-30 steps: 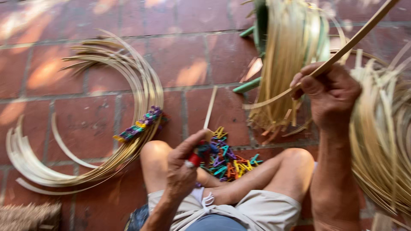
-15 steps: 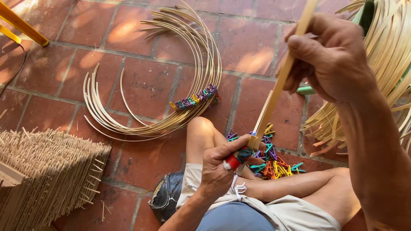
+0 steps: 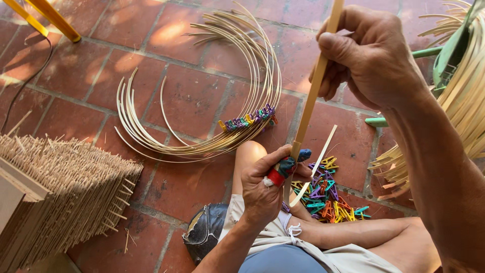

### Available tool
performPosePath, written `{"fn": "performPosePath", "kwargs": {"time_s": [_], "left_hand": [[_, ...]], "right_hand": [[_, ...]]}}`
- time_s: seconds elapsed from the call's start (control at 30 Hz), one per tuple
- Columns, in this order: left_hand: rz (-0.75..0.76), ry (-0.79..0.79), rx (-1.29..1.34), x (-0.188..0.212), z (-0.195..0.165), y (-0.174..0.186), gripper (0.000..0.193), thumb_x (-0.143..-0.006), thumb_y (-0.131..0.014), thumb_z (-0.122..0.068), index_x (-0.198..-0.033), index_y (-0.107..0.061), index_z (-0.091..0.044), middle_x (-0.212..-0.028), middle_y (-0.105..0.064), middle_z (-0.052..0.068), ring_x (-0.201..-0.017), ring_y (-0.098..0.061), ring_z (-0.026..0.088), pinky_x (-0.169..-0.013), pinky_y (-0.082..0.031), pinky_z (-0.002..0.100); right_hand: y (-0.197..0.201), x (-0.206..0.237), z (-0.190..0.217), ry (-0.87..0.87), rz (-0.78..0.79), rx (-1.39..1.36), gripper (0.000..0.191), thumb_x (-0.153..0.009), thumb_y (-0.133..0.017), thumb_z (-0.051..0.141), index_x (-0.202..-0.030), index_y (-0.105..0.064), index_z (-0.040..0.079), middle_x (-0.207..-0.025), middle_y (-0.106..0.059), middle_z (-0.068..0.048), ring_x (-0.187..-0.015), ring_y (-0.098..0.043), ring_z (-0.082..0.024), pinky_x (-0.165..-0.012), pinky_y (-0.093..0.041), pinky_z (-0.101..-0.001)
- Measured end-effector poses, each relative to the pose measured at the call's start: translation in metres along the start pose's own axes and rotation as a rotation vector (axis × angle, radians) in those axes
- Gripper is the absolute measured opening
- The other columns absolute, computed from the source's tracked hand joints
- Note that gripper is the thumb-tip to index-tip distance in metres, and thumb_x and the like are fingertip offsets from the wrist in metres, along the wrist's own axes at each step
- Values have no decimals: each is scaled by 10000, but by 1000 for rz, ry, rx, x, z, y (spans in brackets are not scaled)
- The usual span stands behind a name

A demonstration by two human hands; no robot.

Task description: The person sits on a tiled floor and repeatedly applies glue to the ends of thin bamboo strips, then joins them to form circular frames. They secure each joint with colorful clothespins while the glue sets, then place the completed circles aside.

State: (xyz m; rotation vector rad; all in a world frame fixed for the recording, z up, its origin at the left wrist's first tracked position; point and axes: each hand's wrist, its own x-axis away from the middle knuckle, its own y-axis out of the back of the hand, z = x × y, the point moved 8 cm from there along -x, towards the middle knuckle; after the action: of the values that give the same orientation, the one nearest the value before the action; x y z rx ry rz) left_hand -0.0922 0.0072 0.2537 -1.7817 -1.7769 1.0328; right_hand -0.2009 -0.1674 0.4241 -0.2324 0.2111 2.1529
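Your left hand [image 3: 262, 189] sits closest to you, just above your crossed legs, curled shut around a small tool with a red and blue wrapped handle [image 3: 283, 169]. Its tip meets the lower end of a long bamboo strip [image 3: 316, 86], and a thinner sliver [image 3: 316, 164] peels away just to the right of that hand.

Right of your left hand, on the brick floor [image 3: 192, 101] between your knees, lies a heap of coloured plastic clips [image 3: 328, 197]. Below and to the left of the same hand, a dark rounded object [image 3: 204, 232] rests against your thigh; you cannot tell what it is.

Your right hand [image 3: 369, 55] is higher and farther out, fingers wrapped tight around the upper part of the strip, thumb pressed along it, so the strip runs steeply between both hands.

Beyond your left hand, a bundle of curved bamboo strips [image 3: 237, 136] lies in an arc on the bricks, pinned together with a row of coloured clips [image 3: 247, 121]. Far to the left of it stands a stack of thin sticks [image 3: 65, 187]. To the right of your right hand, more bamboo strips [image 3: 465, 101] hang in a loop around a green frame [image 3: 452, 48]. A yellow leg [image 3: 50, 17] stands at the far left.
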Motion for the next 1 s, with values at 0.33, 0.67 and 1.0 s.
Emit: {"fn": "performPosePath", "kwargs": {"time_s": [0.33,0.67,1.0], "left_hand": [[32,-4,-167,-6,-6,-4,333,-1053,-594,36,-1385,-611,20,-1187,-713,209,-1025,-740,279,-916,-644,436],[23,-6,-432,7,10,-44,365,-1007,-543,149,-1339,-650,39,-1068,-699,112,-952,-721,176,-900,-613,308],[90,-57,-543,14,36,-77,407,-998,-490,172,-1345,-641,24,-1103,-675,98,-960,-700,152,-903,-609,279]], "right_hand": [[14,14,-21,-23,-24,-69,202,-1122,-572,108,-1198,-579,-79,-811,-672,-189,-662,-718,-253,-578,-646,-356],[-13,139,-44,-255,-86,95,681,-865,-717,-5,-1478,-426,-62,-844,-717,-119,-710,-677,-117,-573,-579,-253],[19,173,-41,-276,-204,90,750,-862,-717,-24,-1546,-412,-32,-747,-670,-104,-622,-647,-100,-521,-578,-254]]}}
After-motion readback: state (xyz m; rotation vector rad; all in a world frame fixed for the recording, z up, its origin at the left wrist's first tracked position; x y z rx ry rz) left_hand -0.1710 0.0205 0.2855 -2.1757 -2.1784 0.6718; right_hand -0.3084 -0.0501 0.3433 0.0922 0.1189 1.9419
